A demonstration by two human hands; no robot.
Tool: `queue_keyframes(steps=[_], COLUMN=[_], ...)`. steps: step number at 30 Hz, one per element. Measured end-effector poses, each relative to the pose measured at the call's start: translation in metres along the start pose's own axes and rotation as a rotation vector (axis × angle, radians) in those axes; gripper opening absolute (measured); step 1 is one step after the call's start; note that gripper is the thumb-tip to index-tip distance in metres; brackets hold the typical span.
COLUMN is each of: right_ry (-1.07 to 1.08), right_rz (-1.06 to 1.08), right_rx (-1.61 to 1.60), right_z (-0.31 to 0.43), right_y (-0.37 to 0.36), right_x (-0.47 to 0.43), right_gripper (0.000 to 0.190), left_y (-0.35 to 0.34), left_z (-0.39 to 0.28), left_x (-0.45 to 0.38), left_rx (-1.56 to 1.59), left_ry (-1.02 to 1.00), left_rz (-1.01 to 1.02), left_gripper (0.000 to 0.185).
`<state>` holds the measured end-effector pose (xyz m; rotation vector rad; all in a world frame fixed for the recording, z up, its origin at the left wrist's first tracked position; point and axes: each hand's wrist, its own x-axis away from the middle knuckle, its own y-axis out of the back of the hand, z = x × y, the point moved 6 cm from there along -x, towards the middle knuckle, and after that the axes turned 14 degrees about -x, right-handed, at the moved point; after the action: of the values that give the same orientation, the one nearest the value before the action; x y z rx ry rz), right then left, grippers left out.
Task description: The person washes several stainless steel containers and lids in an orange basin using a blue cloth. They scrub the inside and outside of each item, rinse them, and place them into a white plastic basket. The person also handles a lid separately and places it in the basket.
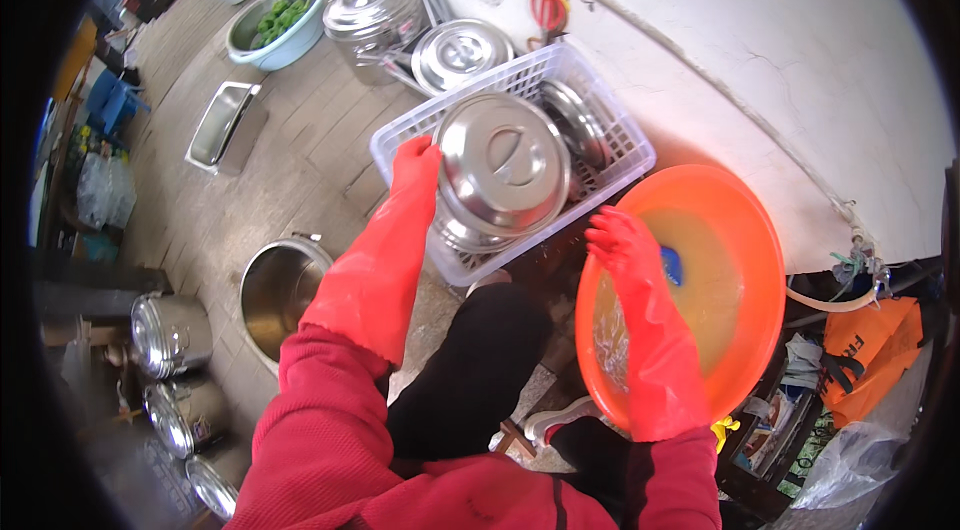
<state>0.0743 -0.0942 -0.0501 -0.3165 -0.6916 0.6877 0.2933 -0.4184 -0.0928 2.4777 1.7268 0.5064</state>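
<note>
Both my hands wear long red rubber gloves. My left hand (417,158) is at the left edge of a round stainless steel pot lid (502,164), its fingertips against the rim. The lid lies over other metal lids in a white plastic basket (397,136). My right hand (619,237) is held over the near left rim of an orange plastic basin (765,252), fingers a little apart, with nothing in it. Cloudy brownish water fills part of the basin, and a blue object (671,266) shows in it. More lids (574,121) lean at the basket's right side.
Lidded steel pots (375,8) stand beyond the basket by the white wall. A light-blue tub (307,42) with a bowl of green vegetables, a rectangular steel pan (225,126) and an open steel pot (285,290) are at left. A hose (832,302) runs right of the basin.
</note>
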Motion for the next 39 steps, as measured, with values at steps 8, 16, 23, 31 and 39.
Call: queue_keyframes(steps=[8, 16, 23, 31, 39], right_ry=[0.036, 0.001, 0.053, 0.123, 0.094], right_rz=[-0.412, -0.66, -0.651, -0.736, -0.75], right_rx=[-0.105, -0.106, -0.061, -0.017, 0.046], right_z=[-0.03, -0.087, -0.081, -0.056, -0.047], right_y=[0.171, 0.255, 0.248, 0.248, 0.232], right_x=[0.089, 0.154, 0.189, 0.223, 0.242], right_gripper=[0.042, 0.047, 0.043, 0.047, 0.044], left_y=[0.214, 0.51, 0.404, 0.294, 0.283], left_z=[-0.012, 0.187, 0.343, 0.318, 0.358], left_x=[0.001, 0.156, 0.342, 0.334, 0.326], left_rx=[-0.239, -0.789, -0.231, 0.144, 0.322], left_ry=[-0.154, 0.127, 0.853, 0.864, 0.944], left_rz=[-0.157, -0.701, -0.159, -0.189, -0.213], left_gripper=[0.041, 0.035, 0.052, 0.075, 0.065])
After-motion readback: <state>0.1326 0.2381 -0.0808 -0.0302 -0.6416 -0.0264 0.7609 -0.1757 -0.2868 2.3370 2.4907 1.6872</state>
